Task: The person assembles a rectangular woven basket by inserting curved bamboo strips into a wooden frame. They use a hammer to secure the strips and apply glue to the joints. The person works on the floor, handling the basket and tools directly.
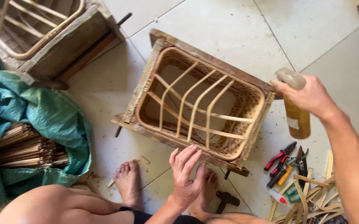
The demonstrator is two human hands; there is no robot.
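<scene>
While the left hand (186,176) rests spread on the basket (246,103), the right grip (310,96) clasps an upright bottle (297,118).

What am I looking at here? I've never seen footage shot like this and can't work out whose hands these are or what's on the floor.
The camera sits on a person's head and looks down, so both hands and the bare feet are their own. They sit on a tiled floor. The left hand rests flat on the near edge of a wooden frame that encloses a woven basket with bent cane ribs across it. The right hand holds an amber bottle by its top, beside the basket. On the floor at right lie red-handled pliers, other small tools and cane strips. At left, a green sack holds bundled sticks; a second frame stands behind.
</scene>
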